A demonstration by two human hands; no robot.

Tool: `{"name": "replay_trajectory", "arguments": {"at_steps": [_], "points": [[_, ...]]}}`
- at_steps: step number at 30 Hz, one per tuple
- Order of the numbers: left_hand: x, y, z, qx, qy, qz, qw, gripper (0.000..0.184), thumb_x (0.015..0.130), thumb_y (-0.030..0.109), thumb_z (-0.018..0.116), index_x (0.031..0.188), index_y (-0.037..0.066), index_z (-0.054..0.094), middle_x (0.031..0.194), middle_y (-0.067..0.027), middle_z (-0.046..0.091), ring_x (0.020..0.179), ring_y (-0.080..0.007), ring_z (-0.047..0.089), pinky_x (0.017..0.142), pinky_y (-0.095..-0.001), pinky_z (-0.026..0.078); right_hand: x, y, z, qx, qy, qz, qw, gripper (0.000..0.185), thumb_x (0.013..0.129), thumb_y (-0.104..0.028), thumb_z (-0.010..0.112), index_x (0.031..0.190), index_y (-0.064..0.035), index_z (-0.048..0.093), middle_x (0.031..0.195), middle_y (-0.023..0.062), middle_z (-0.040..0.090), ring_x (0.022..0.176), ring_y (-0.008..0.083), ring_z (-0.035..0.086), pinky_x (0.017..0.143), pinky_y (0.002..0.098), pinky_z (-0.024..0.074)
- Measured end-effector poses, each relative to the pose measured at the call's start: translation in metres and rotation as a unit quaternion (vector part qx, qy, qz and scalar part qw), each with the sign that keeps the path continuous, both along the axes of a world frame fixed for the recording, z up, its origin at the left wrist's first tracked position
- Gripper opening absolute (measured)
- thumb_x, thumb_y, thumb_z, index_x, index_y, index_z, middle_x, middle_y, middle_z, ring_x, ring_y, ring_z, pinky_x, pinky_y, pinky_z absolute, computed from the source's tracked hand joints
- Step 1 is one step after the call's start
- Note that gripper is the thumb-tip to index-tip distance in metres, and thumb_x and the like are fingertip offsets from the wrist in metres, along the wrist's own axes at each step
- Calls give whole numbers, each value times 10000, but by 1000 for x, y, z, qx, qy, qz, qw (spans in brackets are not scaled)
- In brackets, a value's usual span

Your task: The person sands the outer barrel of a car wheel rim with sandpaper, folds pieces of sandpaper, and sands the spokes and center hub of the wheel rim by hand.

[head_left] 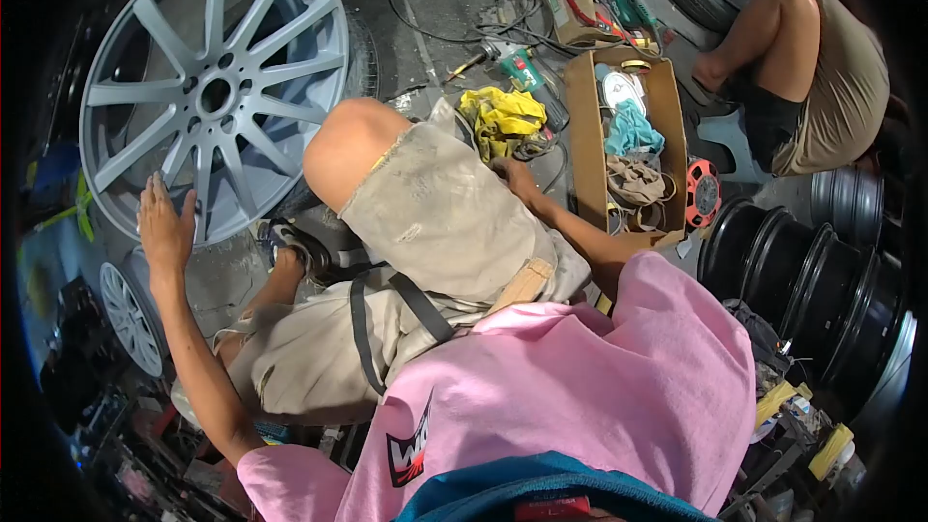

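A large grey multi-spoke car wheel rim stands at the upper left, leaning on a tyre. My left hand is at its lower left edge, fingers stretched out and palm towards the spokes. It appears to touch the rim, and nothing is in it. My right hand reaches down beside my knee, just below a crumpled yellow cloth. Its fingers are partly hidden, so whether it grips anything is unclear. A green angle grinder lies beyond the cloth, with its cable on the floor.
A cardboard box holds rags and discs; a second box with tools stands behind it. A red reel sits alongside. Black wheels are stacked at right, near a crouching person. A smaller wheel stands at left.
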State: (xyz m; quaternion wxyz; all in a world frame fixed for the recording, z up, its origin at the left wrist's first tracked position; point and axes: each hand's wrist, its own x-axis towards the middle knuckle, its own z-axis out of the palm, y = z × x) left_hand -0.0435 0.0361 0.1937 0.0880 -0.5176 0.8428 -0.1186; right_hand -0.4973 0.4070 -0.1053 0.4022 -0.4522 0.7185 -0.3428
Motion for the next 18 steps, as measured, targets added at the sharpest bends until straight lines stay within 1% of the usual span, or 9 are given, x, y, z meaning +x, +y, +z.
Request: {"name": "replay_trajectory", "arguments": {"at_steps": [1,2,4,8,10,14,15,17,18], "points": [[-1,0,-5,-12,-28,17,999,725,981,364,706,1528,-46,466,1557,-273,492,1461,-440,455,1196,-529,375,-2,13,-7,2,19,4,1000,311,948,-281,659,981,24,709,914,268,685,849,440,668,769,499,511],[-4,1,-10,-12,-27,16,999,725,981,364,706,1528,-46,466,1557,-273,492,1461,-440,455,1196,-529,375,0,24,-7,30,13,-12,999,313,938,-275,662,978,32,711,877,274,681,841,449,666,771,500,514],[-13,6,-20,-41,-47,16,998,745,966,374,719,1533,-34,463,1613,-259,431,1505,-446,397,1207,-582,346,2,44,-17,51,3,-10,999,303,932,-267,664,991,26,713,890,276,686,848,460,663,772,506,513],[-32,10,-30,-51,-24,-25,998,711,959,362,728,1510,-24,499,1637,-250,397,1518,-442,375,1208,-594,340,21,67,-24,104,-29,14,994,288,927,-255,669,1016,14,717,909,276,692,863,472,664,772,510,515],[-43,16,-27,-30,-25,-65,997,653,959,341,730,1469,-24,549,1630,-253,405,1501,-459,391,1209,-578,344,32,68,-20,105,-31,30,993,283,927,-252,670,1024,10,719,914,275,694,868,472,665,772,509,517],[-50,20,-14,-4,-3,-72,997,607,976,350,709,1433,-29,585,1627,-267,409,1501,-471,388,1221,-529,334,29,57,-9,85,-17,46,995,276,928,-245,674,1040,2,722,923,274,698,879,472,669,772,506,522],[-46,17,-14,-6,2,-78,997,575,975,335,711,1413,-24,607,1617,-262,429,1492,-465,405,1212,-515,349,22,52,-6,78,-9,45,996,274,929,-244,675,1044,0,722,926,273,698,882,473,670,772,506,523],[-45,16,-9,-9,9,-83,997,544,974,319,713,1392,-18,629,1606,-258,448,1483,-459,422,1203,-501,364,7,39,2,55,29,32,998,271,929,-241,677,1052,-4,724,930,273,700,887,473,671,772,504,525],[-49,20,-2,4,35,-82,996,516,961,303,727,1358,-18,656,1585,-263,473,1459,-465,450,1198,-498,374,-7,32,3,36,70,14,997,269,929,-239,678,1056,-6,724,933,272,701,890,473,672,772,504,526]]}}
